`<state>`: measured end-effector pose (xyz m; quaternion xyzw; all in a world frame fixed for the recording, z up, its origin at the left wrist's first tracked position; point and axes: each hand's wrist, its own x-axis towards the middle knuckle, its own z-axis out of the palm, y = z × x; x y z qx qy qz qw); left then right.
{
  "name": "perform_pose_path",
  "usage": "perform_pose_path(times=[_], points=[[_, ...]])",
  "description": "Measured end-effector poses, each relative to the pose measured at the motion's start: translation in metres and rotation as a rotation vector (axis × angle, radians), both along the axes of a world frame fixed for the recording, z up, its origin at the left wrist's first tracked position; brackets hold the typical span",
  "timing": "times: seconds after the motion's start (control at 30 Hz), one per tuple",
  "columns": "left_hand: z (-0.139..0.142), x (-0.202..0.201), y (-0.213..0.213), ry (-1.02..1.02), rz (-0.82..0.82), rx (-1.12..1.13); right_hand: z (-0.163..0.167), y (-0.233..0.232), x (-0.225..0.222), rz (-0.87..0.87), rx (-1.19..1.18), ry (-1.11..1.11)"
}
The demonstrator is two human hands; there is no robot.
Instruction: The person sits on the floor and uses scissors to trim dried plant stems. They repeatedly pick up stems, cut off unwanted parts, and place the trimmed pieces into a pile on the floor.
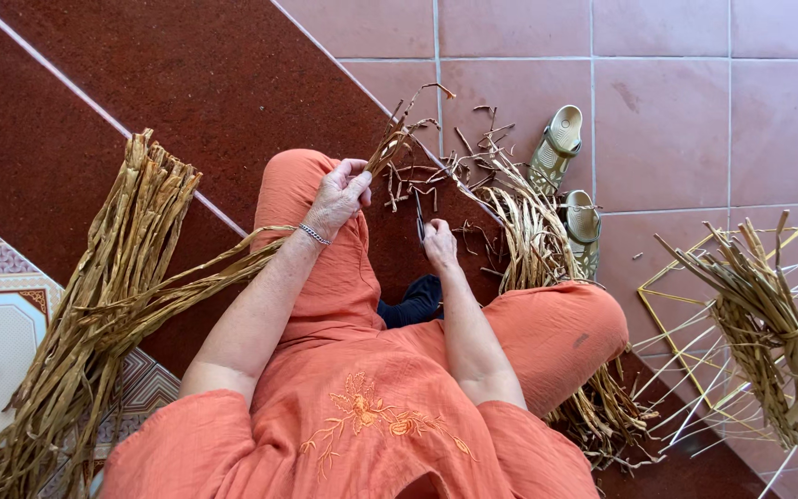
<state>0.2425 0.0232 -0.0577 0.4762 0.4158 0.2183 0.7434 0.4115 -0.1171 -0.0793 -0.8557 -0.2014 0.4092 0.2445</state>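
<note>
Your left hand (339, 196) clenches several dried fibre strips (233, 259); your right hand (439, 245) grasps one pair of scissors (419, 220). Two sandals (556, 146) lie on the floor (676, 120).

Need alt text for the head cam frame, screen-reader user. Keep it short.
Seen from above, a seated person in orange clothes holds a bunch of long dried tan plant strips in the left hand, while the right hand holds dark scissors just beside their ends. More strip bundles lie on the red tiled floor, with a pair of beige sandals nearby.
</note>
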Motion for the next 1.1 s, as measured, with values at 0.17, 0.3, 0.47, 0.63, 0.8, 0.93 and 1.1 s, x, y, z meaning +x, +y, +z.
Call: perform_pose_path(times=[0.17,0.3,0.47,0.63,0.8,0.93,1.1], points=[[-0.006,0.002,-0.001,-0.045,0.029,0.003,-0.009,-0.008,0.013,0.145,-0.027,0.064],[-0.015,0.005,0.000,-0.094,0.073,0.074,0.000,-0.023,0.020,0.101,0.160,0.437],[-0.020,0.006,0.000,-0.068,0.047,0.082,0.035,-0.044,0.019,-0.005,0.393,0.380],[-0.017,0.005,-0.006,-0.043,-0.021,0.153,0.047,-0.050,0.011,0.326,0.620,-0.094],[-0.016,0.001,-0.012,0.051,-0.072,0.250,0.047,-0.040,0.008,0.435,0.378,-0.446],[-0.018,-0.002,-0.017,0.057,-0.120,0.366,0.051,-0.033,0.005,0.452,0.364,-0.552],[-0.021,-0.004,-0.020,0.054,-0.121,0.484,0.050,-0.032,0.003,0.451,0.288,-0.413]])
